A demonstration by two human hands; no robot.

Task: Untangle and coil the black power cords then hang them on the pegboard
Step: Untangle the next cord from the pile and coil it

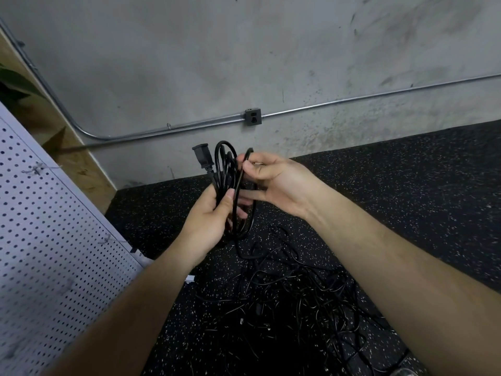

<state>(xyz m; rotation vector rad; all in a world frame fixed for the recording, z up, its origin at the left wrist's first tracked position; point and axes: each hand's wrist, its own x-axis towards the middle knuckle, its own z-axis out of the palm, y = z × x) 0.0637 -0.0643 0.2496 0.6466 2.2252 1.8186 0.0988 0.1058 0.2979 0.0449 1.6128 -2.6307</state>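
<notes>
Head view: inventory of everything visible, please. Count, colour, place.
coil: one, black, held up centre between the hands
plug: one, black, atop the coil's left side
tangled cords: one pile, black, on floor below hands
pegboard: one, white, left
outlet: one, grey, on wall
pipe: one run, silver, along wall
floor: black, speckled
wall: grey concrete
left hand: grips the coil
right hand: pinches a coil strand
</notes>
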